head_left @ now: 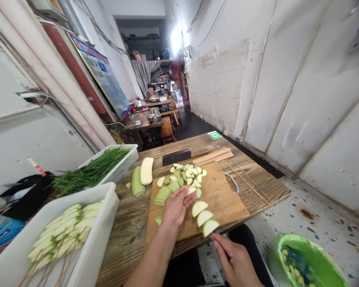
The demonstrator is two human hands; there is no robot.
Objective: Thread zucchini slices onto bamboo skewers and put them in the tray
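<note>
My right hand (235, 261) pinches the near end of a thin bamboo skewer with three pale green zucchini slices (204, 217) threaded along it, held just above the wooden cutting board (224, 199). My left hand (176, 207) is over the board, its fingers closed on another zucchini slice (192, 190) at the skewer's tip. A pile of cut slices (184, 175) lies at the board's far end, next to zucchini halves (142, 175).
A white tray (107, 199) of finished skewers sits at the near left, and a tray of green chives (89, 173) behind it. A cleaver (176, 156) and loose skewers (218, 154) lie beyond the board. A green-lined bin (305, 263) stands on the floor at right.
</note>
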